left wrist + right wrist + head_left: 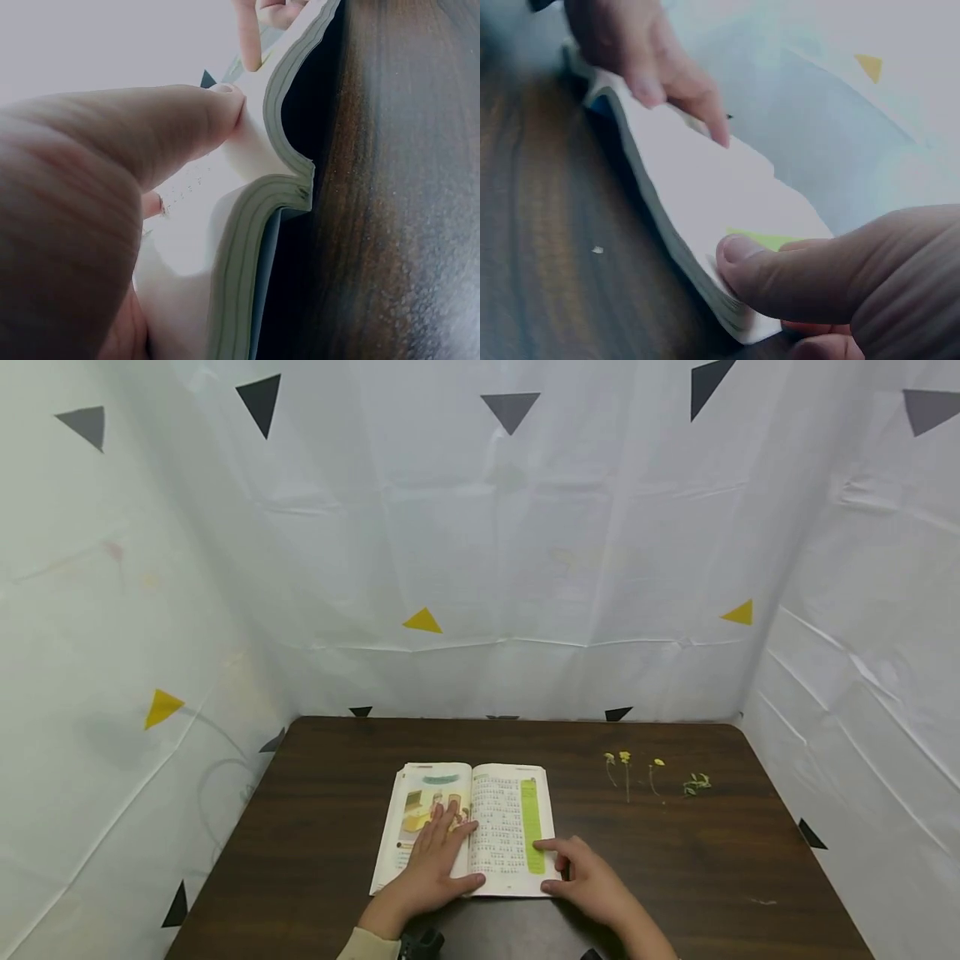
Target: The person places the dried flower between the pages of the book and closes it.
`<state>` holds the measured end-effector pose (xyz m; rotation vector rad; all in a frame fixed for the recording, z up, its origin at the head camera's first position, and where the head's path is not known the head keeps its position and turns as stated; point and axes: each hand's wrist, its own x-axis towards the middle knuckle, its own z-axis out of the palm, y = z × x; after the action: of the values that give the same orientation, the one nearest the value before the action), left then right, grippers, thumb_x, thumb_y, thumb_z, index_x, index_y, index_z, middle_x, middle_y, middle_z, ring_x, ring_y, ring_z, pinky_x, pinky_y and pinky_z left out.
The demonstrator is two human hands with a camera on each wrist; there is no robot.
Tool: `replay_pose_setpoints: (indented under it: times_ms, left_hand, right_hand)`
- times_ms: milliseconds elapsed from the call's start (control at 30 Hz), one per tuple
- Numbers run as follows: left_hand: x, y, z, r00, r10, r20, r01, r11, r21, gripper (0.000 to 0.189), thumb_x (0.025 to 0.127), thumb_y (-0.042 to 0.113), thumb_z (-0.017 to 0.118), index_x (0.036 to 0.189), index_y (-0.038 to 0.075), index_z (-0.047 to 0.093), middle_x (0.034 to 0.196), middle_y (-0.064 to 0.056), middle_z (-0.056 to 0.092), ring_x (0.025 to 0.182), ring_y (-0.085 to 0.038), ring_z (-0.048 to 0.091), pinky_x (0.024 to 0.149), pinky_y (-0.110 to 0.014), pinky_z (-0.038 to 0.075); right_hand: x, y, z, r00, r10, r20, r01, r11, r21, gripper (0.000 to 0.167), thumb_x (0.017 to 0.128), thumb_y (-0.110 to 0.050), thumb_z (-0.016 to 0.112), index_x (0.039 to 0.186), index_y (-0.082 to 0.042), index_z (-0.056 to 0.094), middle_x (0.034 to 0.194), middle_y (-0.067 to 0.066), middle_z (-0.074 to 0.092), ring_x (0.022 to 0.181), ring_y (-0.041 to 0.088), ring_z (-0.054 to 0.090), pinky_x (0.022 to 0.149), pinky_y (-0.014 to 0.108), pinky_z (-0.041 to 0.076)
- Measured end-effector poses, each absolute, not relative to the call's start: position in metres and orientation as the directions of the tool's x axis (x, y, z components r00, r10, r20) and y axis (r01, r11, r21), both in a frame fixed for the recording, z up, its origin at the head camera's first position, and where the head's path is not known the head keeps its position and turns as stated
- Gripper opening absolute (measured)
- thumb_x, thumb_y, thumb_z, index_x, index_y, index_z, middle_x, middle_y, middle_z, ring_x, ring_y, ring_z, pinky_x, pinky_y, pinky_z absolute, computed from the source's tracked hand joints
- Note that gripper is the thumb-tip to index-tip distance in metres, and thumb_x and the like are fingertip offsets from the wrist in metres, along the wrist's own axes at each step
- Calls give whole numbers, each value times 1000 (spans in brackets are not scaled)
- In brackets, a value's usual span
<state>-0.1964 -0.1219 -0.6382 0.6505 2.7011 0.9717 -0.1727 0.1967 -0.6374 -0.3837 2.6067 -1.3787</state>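
Observation:
An open book (501,852) lies on the dark table, with an illustrated left page and a printed right page that carries a green strip (531,818). My left hand (432,866) rests spread over the left page. Its thumb (202,120) reaches across the gutter onto the foot of the right page. At the right page's outer edge is my right hand (588,875): the index finger touches the green strip, and the thumb (780,274) lies on the lower corner. The other right fingers are curled beside the page edge, partly hidden.
Three thin-stemmed yellow flowers (626,768) and a small leafy green sprig (697,784) lie on the table (315,827) beyond the book, to the right. White sheeting (510,552) with coloured triangles stands around the table's back and sides. A small pale scrap (763,902) lies near the right.

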Motion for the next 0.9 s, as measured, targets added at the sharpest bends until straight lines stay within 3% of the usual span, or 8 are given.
replay_pose_setpoints:
  times_ms: [167, 300, 567, 900]
  left_hand:
    - [-197, -122, -639, -879, 476, -20, 353, 681, 642, 87, 96, 56, 77, 166, 17, 44, 185, -17, 6, 171, -47, -2, 132, -74, 9]
    - [-196, -123, -641, -882, 470, 3, 371, 693, 618, 86, 96, 57, 76, 166, 18, 44, 185, -16, 8, 171, -46, 0, 133, -74, 11]
    - [-196, -121, -644, -892, 453, 4, 356, 696, 623, 86, 95, 59, 76, 166, 21, 45, 186, -12, 8, 172, -43, -1, 133, -72, 11]
    - [-195, -121, -643, -896, 445, -9, 342, 701, 626, 86, 95, 58, 77, 166, 22, 45, 186, -12, 7, 172, -43, -1, 134, -72, 10]
  right_hand:
    - [-176, 201, -640, -949, -308, -68, -106, 515, -851, 57, 86, -21, 94, 139, -19, 73, 102, 8, 57, 73, 11, 48, 63, 22, 43]
    - [-177, 198, -640, -947, -319, -49, -146, 558, -817, 63, 85, -25, 95, 143, -21, 72, 102, 5, 56, 75, 9, 47, 64, 22, 43]
    - [-173, 202, -635, -928, -371, -46, -175, 541, -823, 67, 85, -13, 93, 148, -16, 69, 105, 8, 55, 73, 8, 47, 62, 20, 44]
    - [-173, 198, -635, -943, -323, -86, -111, 546, -830, 64, 83, -14, 95, 142, -19, 73, 104, 8, 56, 73, 13, 48, 61, 23, 43]
